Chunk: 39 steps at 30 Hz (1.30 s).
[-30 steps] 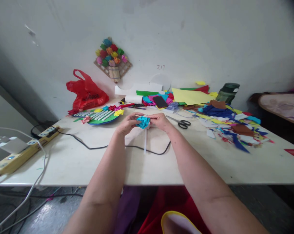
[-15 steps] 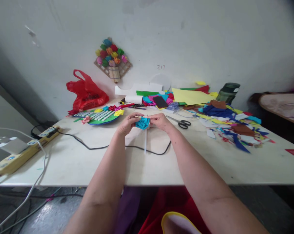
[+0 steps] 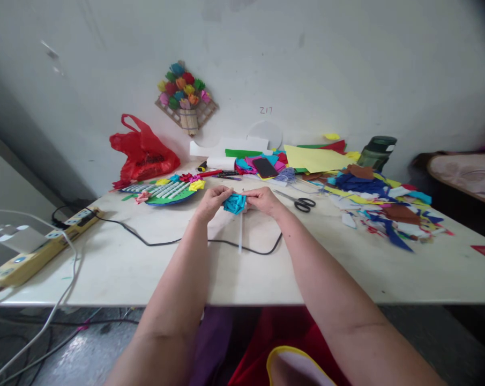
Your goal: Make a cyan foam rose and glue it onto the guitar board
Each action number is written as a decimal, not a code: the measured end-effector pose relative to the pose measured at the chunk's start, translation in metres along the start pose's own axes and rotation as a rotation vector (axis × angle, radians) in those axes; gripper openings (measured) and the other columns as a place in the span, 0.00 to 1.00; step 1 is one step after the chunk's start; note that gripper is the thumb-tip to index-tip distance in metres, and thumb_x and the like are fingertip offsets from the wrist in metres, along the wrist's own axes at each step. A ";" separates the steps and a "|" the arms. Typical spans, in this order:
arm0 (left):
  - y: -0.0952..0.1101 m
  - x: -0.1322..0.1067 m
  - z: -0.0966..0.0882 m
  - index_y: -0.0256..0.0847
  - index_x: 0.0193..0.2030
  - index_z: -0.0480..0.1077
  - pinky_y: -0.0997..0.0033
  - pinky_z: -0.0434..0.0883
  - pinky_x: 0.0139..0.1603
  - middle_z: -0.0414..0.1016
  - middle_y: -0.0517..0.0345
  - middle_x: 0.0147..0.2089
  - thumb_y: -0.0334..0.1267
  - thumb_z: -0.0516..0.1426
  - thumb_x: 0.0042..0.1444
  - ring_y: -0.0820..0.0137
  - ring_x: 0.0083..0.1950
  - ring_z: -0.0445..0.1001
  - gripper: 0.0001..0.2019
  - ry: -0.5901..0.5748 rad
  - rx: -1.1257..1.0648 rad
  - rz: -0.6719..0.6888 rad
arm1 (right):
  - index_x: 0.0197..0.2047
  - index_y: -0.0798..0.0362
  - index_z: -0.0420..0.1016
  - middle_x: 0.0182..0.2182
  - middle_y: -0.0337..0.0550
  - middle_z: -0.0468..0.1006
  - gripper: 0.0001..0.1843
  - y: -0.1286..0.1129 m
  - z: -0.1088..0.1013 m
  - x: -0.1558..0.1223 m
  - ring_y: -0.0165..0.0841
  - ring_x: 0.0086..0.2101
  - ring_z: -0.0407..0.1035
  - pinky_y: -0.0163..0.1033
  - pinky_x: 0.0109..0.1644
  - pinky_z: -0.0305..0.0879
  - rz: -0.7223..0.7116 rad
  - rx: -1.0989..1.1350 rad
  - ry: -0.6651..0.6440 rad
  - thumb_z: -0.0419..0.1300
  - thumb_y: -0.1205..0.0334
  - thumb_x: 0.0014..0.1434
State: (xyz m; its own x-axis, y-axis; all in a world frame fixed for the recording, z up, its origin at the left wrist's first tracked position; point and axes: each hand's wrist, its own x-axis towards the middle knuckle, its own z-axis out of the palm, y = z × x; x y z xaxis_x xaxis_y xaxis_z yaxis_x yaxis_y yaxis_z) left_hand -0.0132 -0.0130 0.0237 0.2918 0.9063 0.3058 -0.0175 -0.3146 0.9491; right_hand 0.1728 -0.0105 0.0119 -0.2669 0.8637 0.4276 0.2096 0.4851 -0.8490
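A crumpled blue paper flower [image 3: 234, 203] is held up over the middle of the table between my two hands. My left hand [image 3: 213, 202] is closed in a pinch on its left edge. On its other side, the fingers of my right hand [image 3: 263, 200] are closed on its right edge. Below the flower a whitish translucent stick [image 3: 240, 236] points toward me; its upper end is hidden. Scissors with black handles [image 3: 302, 204] lie just right of my right hand. A green round panel [image 3: 173, 196] with white rolled strips and paper flowers lies left of my left hand.
Colourful paper scraps [image 3: 387, 209] spread over the right side, near a dark green bottle [image 3: 377, 151]. A phone [image 3: 265, 168] lies on coloured paper at the back. A red plastic bag [image 3: 146, 153], a power strip [image 3: 45, 249] and a black cable [image 3: 146, 244] are on the left.
The fingers of my left hand have shifted slightly at the flower's top edge. The blue flower has turned a little, and both hands stay in nearly the same place.
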 end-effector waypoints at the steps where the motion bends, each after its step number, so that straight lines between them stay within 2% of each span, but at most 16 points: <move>1: 0.000 0.000 0.000 0.35 0.27 0.71 0.76 0.59 0.22 0.69 0.60 0.21 0.50 0.61 0.46 0.78 0.20 0.63 0.17 0.001 0.008 0.001 | 0.34 0.54 0.81 0.27 0.39 0.80 0.14 0.000 0.000 0.000 0.29 0.25 0.71 0.34 0.32 0.68 -0.005 -0.010 -0.002 0.56 0.67 0.44; 6: 0.002 -0.001 0.000 0.34 0.28 0.72 0.75 0.60 0.22 0.69 0.59 0.22 0.50 0.61 0.45 0.77 0.21 0.64 0.17 -0.006 0.001 0.010 | 0.35 0.54 0.81 0.27 0.39 0.80 0.15 -0.001 -0.001 0.000 0.28 0.24 0.70 0.33 0.32 0.67 -0.028 -0.057 -0.010 0.56 0.69 0.45; 12: 0.003 -0.002 0.001 0.34 0.28 0.71 0.76 0.61 0.21 0.68 0.60 0.21 0.49 0.63 0.43 0.77 0.20 0.64 0.17 -0.003 -0.032 0.009 | 0.38 0.52 0.81 0.30 0.39 0.81 0.15 0.004 -0.003 0.002 0.30 0.28 0.72 0.34 0.36 0.67 -0.048 -0.165 -0.007 0.56 0.68 0.48; 19: 0.002 -0.001 0.003 0.34 0.26 0.70 0.76 0.62 0.21 0.67 0.60 0.19 0.51 0.62 0.43 0.77 0.20 0.64 0.18 0.059 0.027 0.034 | 0.42 0.45 0.79 0.37 0.37 0.81 0.16 -0.005 0.001 -0.002 0.33 0.38 0.73 0.36 0.41 0.66 -0.023 -0.449 0.036 0.55 0.66 0.52; 22: -0.001 0.001 0.002 0.34 0.26 0.71 0.76 0.62 0.21 0.67 0.60 0.19 0.51 0.62 0.44 0.77 0.20 0.64 0.18 0.086 0.032 0.038 | 0.47 0.44 0.77 0.41 0.38 0.79 0.18 -0.013 0.002 -0.005 0.33 0.42 0.71 0.36 0.44 0.65 -0.042 -0.619 0.065 0.53 0.64 0.55; 26: -0.007 0.007 -0.001 0.34 0.26 0.71 0.76 0.62 0.21 0.67 0.60 0.19 0.51 0.62 0.42 0.77 0.20 0.63 0.18 0.208 0.003 0.051 | 0.52 0.51 0.72 0.48 0.46 0.74 0.20 -0.019 0.001 -0.008 0.38 0.47 0.64 0.40 0.50 0.59 -0.246 -0.852 0.186 0.52 0.61 0.58; 29: -0.014 0.013 -0.006 0.35 0.26 0.71 0.75 0.63 0.23 0.66 0.61 0.20 0.52 0.61 0.42 0.76 0.21 0.63 0.18 0.370 0.029 0.089 | 0.49 0.55 0.75 0.42 0.51 0.75 0.20 -0.021 0.001 -0.011 0.39 0.44 0.64 0.41 0.49 0.57 -0.308 -0.967 0.252 0.48 0.59 0.60; 32: -0.020 0.018 -0.012 0.36 0.25 0.70 0.76 0.61 0.23 0.64 0.63 0.20 0.50 0.59 0.45 0.77 0.22 0.62 0.16 0.513 0.118 0.136 | 0.38 0.54 0.78 0.34 0.49 0.76 0.21 -0.022 0.002 -0.014 0.37 0.38 0.67 0.38 0.41 0.58 -0.165 -1.048 0.181 0.44 0.60 0.61; 34: -0.022 0.019 -0.015 0.37 0.24 0.69 0.76 0.59 0.23 0.62 0.64 0.19 0.49 0.59 0.46 0.76 0.22 0.61 0.15 0.577 0.201 0.157 | 0.36 0.53 0.78 0.34 0.48 0.77 0.19 -0.022 0.002 -0.014 0.37 0.37 0.68 0.38 0.38 0.58 -0.046 -1.103 0.113 0.45 0.60 0.59; 36: -0.023 0.019 -0.016 0.38 0.23 0.68 0.76 0.57 0.23 0.59 0.64 0.18 0.47 0.58 0.46 0.76 0.22 0.60 0.14 0.613 0.270 0.168 | 0.41 0.52 0.77 0.38 0.50 0.76 0.16 -0.021 0.001 -0.014 0.40 0.40 0.68 0.39 0.39 0.58 0.043 -1.159 0.046 0.50 0.61 0.56; 39: -0.024 0.020 -0.016 0.38 0.22 0.67 0.75 0.57 0.24 0.58 0.64 0.18 0.47 0.57 0.47 0.75 0.22 0.59 0.14 0.625 0.308 0.178 | 0.48 0.52 0.74 0.43 0.53 0.75 0.21 -0.019 0.001 -0.013 0.45 0.45 0.66 0.44 0.45 0.59 0.165 -1.214 -0.074 0.55 0.61 0.51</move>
State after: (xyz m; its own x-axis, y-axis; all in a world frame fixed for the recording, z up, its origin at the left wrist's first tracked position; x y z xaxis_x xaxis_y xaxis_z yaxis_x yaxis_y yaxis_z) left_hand -0.0226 0.0169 0.0081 -0.2941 0.7970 0.5275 0.2839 -0.4541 0.8445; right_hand 0.1713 -0.0311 0.0219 -0.1984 0.9361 0.2906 0.9755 0.2173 -0.0339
